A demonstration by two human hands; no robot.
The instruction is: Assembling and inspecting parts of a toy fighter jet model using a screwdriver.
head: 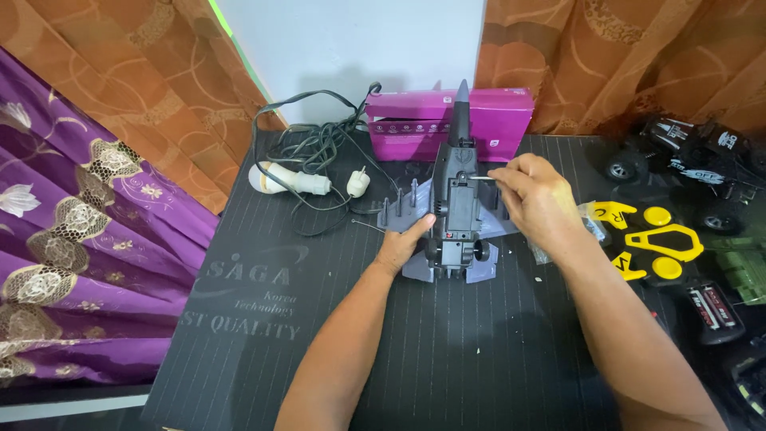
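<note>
A grey toy jet plane (pixel 456 209) lies belly-up on the dark ribbed table (pixel 319 351), nose pointing away from me. My left hand (pixel 405 242) grips its left wing and side, holding it steady. My right hand (pixel 536 201) holds a thin metal screwdriver (pixel 482 179) whose tip touches the middle of the plane's underside. The plane's wheels and small pylons stick upward.
A magenta box (pixel 423 120) stands behind the plane. A light bulb on a tangled green cord with a plug (pixel 297 180) lies at back left. Right of me are a yellow and black toy remote (pixel 648 239), black toy trucks (pixel 702 160) and a battery pack (pixel 712 307). Curtains hang around.
</note>
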